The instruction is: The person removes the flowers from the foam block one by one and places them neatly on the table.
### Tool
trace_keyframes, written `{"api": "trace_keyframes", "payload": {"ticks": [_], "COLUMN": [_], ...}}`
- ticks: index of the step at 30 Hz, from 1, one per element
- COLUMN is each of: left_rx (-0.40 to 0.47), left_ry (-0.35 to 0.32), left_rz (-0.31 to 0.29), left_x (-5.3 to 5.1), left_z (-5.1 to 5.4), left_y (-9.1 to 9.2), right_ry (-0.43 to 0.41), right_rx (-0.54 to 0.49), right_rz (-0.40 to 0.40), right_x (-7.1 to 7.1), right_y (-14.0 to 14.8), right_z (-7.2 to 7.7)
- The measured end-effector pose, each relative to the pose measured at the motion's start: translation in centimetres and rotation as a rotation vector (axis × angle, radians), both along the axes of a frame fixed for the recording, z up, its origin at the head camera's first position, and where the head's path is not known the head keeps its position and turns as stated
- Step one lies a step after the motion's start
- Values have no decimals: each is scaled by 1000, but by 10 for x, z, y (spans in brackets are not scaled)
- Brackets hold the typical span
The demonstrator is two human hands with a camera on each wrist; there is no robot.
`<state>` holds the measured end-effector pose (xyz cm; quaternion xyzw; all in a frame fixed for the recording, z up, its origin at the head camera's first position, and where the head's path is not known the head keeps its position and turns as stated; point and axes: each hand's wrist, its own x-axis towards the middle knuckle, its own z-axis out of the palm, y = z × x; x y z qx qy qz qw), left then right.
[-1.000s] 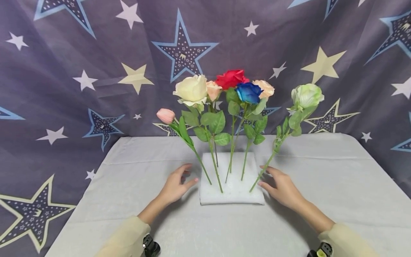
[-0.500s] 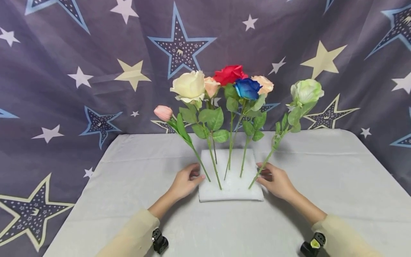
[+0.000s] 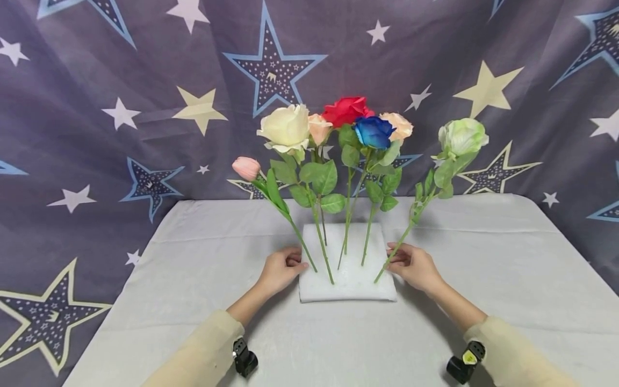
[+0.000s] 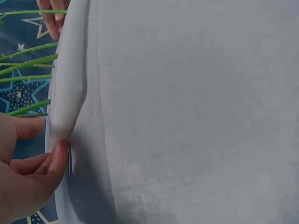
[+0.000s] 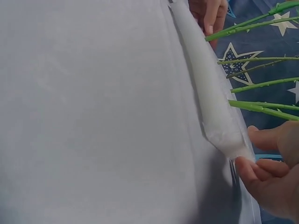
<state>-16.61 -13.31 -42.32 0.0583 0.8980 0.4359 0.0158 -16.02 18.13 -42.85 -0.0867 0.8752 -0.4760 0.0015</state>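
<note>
A white foam block lies on the table with several artificial flowers standing in it. My left hand grips its left edge, thumb toward the top and fingers curled at the side. On the opposite edge, my right hand holds the block in the same way, beside the stem of the pale green flower. A pink tulip leans left. Between them stand a cream rose, a red rose, a blue rose and peach roses. Both wrist views show fingertips against the foam's ends.
A light grey cloth covers the table. Behind it hangs a dark curtain printed with stars. Small black cameras sit at both wrists, by the beige sleeves.
Both hands have moved inward from beside the foam block and now grip its left and right edges. The flowers keep their places in the foam; the head view has shifted slightly.
</note>
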Motion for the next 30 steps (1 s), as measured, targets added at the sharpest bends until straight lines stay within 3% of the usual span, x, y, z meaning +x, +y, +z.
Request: {"api": "trace_keyframes", "payload": {"ticks": [6,14,20,30], "left_rx": [16,44,66,60], "left_ry": [-54,-50,-28,-23], "left_rz": [21,24,9,22], "left_x": [-2,-7,-8,-8], "left_z": [0,-1,-2,-3], "left_y": [-1,-2,-4,-19], "right_ry": [-152,-232,-251,-261], "right_rx": [-40,-87,-176,-235], "right_rz": [-39,-74,-73,-86], "right_x": [-1,-3,-2,-4], "right_y": [-1,-2,-5,-21], "right_z": [3,6,6,7]}}
